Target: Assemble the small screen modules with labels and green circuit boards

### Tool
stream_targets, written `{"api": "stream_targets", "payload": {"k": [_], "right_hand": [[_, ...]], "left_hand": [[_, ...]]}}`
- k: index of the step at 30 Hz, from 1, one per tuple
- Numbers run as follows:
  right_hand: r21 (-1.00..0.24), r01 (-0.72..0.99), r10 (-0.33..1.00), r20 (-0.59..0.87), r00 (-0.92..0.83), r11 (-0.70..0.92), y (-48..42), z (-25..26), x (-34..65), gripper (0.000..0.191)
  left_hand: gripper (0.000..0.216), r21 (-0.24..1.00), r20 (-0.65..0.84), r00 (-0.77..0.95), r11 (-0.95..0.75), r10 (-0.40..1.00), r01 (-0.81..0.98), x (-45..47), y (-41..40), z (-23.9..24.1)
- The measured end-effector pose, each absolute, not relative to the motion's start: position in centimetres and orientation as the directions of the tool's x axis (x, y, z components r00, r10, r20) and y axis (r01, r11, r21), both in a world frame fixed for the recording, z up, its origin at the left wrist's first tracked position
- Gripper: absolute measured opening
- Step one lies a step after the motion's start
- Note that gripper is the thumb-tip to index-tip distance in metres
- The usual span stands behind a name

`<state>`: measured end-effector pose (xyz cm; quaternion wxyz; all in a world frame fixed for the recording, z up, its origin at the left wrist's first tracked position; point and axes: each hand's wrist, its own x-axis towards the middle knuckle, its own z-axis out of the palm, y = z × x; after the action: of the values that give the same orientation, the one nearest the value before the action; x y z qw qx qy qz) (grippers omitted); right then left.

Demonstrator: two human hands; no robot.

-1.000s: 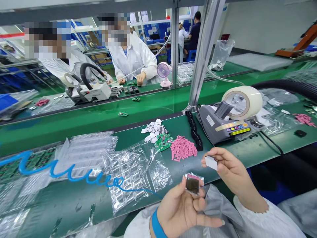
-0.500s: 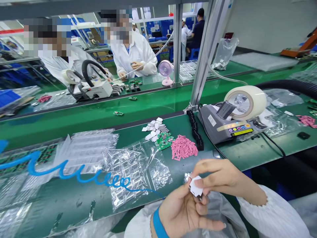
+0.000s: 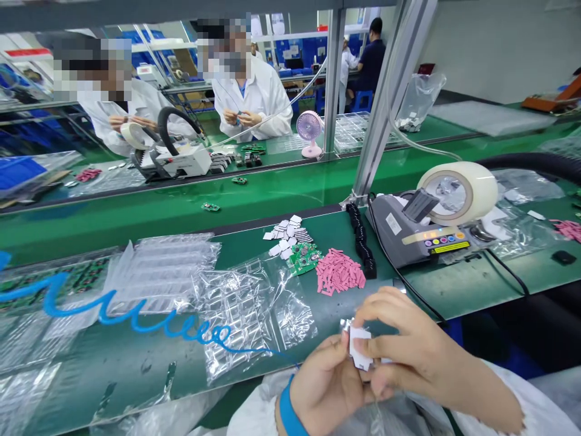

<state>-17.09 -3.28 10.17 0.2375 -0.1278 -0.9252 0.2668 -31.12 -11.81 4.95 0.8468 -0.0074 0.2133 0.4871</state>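
A small white notched piece point(image 3: 361, 352), with a shiny silver part at its top left, is held between my two hands over the bench's front edge. My left hand point(image 3: 323, 383), with a blue wrist strap point(image 3: 289, 407), grips its left side between thumb and fingers. From the right, my right hand point(image 3: 411, 348) presses its thumb on the white face, with fingers curled behind. What lies under the white face is mostly hidden. Beyond the hands are a pile of pink strips point(image 3: 339, 270), green circuit boards point(image 3: 305, 257) and a heap of white pieces point(image 3: 287, 233).
A grey tape dispenser point(image 3: 399, 233) with a large tape roll stands at the right, beside a black row of parts point(image 3: 362, 242). Clear plastic trays point(image 3: 236, 315) cover the left. A coiled blue cord point(image 3: 149, 327) crosses them. Behind runs a green conveyor point(image 3: 272, 197); co-workers sit beyond.
My right hand has shifted lower and curled further around the white piece, which now stands more upright. My left fingers have drawn in. Boards on the conveyor have moved slightly left against the bench.
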Motion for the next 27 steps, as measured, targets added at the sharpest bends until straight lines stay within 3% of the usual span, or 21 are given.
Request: {"api": "stream_targets", "payload": {"k": [5, 8, 11, 16, 18, 22, 27], "right_hand": [[-0.589, 0.254, 0.560, 0.421, -0.714, 0.767, -5.7, 9.4, -17.5, 0.009], [-0.596, 0.202, 0.538, 0.463, -0.704, 0.777, -5.9, 9.0, -17.5, 0.006], [-0.605, 0.132, 0.492, 0.481, -0.725, 0.785, -5.7, 8.6, -17.3, 0.015], [-0.539, 0.160, 0.449, 0.461, -0.765, 0.827, -5.5, 8.1, -16.4, 0.014], [-0.647, 0.128, 0.524, 0.468, -0.711, 0.751, -5.4, 7.6, -16.0, 0.014], [-0.890, 0.024, 0.724, 0.354, -0.593, 0.455, -4.7, 6.0, -15.4, 0.038], [-0.943, -0.094, 0.692, 0.299, -0.656, 0.319, -4.0, 4.5, -15.1, 0.040]], "left_hand": [[0.027, 0.370, -0.390, 0.288, 0.435, 0.875, -0.821, -31.2, -11.6, 5.7], [0.030, 0.411, -0.425, 0.248, 0.430, 0.871, -0.804, -31.1, -11.5, 6.2], [0.030, 0.428, -0.410, 0.228, 0.407, 0.883, -0.807, -31.0, -11.5, 6.6], [0.028, 0.441, -0.362, 0.271, 0.420, 0.892, -0.793, -30.8, -11.2, 6.7], [0.029, 0.423, -0.343, 0.285, 0.418, 0.895, -0.804, -30.7, -11.0, 6.6], [0.041, 0.363, -0.290, 0.395, 0.482, 0.872, -0.798, -30.2, -10.6, 6.2], [0.042, 0.345, -0.294, 0.529, 0.604, 0.796, -0.718, -29.6, -10.1, 5.9]]}}
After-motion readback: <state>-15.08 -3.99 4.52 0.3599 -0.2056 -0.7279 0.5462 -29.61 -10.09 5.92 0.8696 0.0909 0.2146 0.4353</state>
